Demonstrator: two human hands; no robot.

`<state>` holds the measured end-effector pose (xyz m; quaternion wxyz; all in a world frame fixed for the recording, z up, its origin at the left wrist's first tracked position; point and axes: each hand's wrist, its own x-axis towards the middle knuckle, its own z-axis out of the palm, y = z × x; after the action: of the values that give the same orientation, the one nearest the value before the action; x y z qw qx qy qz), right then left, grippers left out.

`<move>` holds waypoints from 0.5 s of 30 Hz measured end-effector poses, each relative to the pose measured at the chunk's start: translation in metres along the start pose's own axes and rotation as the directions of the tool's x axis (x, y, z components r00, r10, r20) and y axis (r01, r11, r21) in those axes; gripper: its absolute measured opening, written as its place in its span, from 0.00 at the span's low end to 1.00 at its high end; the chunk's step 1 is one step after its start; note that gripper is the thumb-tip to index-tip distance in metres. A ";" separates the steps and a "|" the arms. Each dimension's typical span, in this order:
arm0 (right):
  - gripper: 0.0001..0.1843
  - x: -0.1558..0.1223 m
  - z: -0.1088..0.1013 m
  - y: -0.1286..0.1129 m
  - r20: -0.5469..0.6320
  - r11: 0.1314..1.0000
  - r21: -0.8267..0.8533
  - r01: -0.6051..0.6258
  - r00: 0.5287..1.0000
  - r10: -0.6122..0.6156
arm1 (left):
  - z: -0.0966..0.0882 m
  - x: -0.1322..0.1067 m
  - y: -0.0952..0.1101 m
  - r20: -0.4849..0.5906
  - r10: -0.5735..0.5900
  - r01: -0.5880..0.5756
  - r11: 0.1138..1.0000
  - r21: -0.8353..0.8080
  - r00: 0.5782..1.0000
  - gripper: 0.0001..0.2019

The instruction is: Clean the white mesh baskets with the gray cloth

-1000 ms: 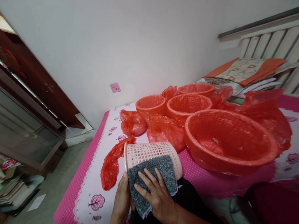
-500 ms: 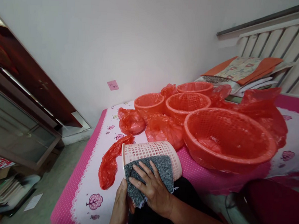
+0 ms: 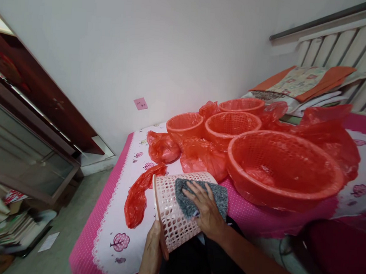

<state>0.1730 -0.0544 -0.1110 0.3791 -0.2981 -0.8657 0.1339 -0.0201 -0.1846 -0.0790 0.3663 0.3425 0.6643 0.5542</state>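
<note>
A pale pink perforated plastic basket [image 3: 181, 236] lies on its side across the lap, its open rim facing left. My left hand [image 3: 154, 240] is closed on the lower part of that rim, with the thumb showing outside and the other fingers mostly hidden. A grey cloth [image 3: 219, 195] is draped over the basket's upper right side. My right hand [image 3: 206, 206] presses the cloth against the holes, fingers spread over it. Just left of the basket, a crumpled red plastic bag [image 3: 136, 204] rests on the white-and-pink bed cover [image 3: 112, 219].
Several red perforated baskets stand beyond, the largest red basket [image 3: 284, 172] nearest on the right. Red plastic bags [image 3: 203, 159] bunch around them. Folded textiles [image 3: 307, 84] are stacked by the radiator [image 3: 346, 50]. A dark red seat [image 3: 333, 258] is at lower right.
My right hand and the cloth have slid right and slightly up over the basket, exposing its perforated side near the rim. My left hand stays at the rim.
</note>
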 end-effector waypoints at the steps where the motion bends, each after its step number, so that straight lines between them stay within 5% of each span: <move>1: 0.41 -0.002 -0.004 0.008 -0.007 1.000 0.007 -0.029 1.000 0.029 | -0.001 -0.002 -0.001 0.057 0.000 0.001 1.000 -0.028 0.998 0.39; 6: 0.41 -0.010 -0.014 0.040 -0.109 0.988 0.025 -0.152 0.982 0.154 | -0.006 -0.015 -0.007 0.214 -0.056 0.093 0.982 -0.166 0.975 0.34; 12: 0.38 -0.015 -0.011 0.049 -0.156 0.994 -0.018 -0.105 0.983 0.101 | -0.005 0.012 0.029 -0.039 -0.094 0.085 0.979 -0.187 0.995 0.38; 15: 0.37 -0.018 -0.010 0.050 -0.149 0.996 -0.021 -0.085 0.986 0.081 | 0.007 0.040 0.057 -0.023 -0.088 0.081 0.976 -0.201 0.996 0.33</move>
<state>0.2109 -0.0265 -0.1375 0.4325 -0.3479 -0.8238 0.1153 -0.0312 -0.1376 -0.0279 0.4115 0.2664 0.6249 0.6075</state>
